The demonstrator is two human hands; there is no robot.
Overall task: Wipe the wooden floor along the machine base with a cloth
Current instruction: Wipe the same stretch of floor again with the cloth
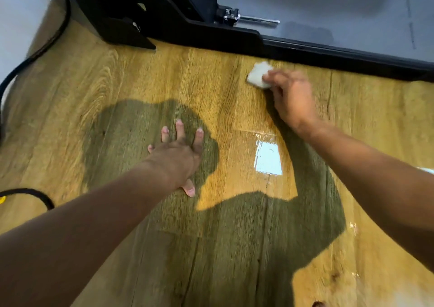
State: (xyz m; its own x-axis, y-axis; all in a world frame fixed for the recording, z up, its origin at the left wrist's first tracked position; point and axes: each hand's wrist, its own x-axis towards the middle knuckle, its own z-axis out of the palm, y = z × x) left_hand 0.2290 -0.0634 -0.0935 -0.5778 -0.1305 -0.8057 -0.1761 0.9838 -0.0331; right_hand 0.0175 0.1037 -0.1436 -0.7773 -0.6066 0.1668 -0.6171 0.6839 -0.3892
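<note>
white cloth (pixel 258 75) was bunched under the fingers of the right hand (pixel 292 100), pressed on the wooden floor (pixel 117 76) just beside the black machine base (pixel 328 53). left hand (pixel 178 156) lay flat and spread on the boards, gripping nothing, well apart from the cloth. black cable (pixel 35 53) ran along the floor at far left.

A single head-worn camera looks steeply down and forward at the wooden floor (pixel 141 83) from close above, both forearms reaching in from the bottom edge, the black machine base (pixel 234 36) crossing the top of the wide-angle view
</note>
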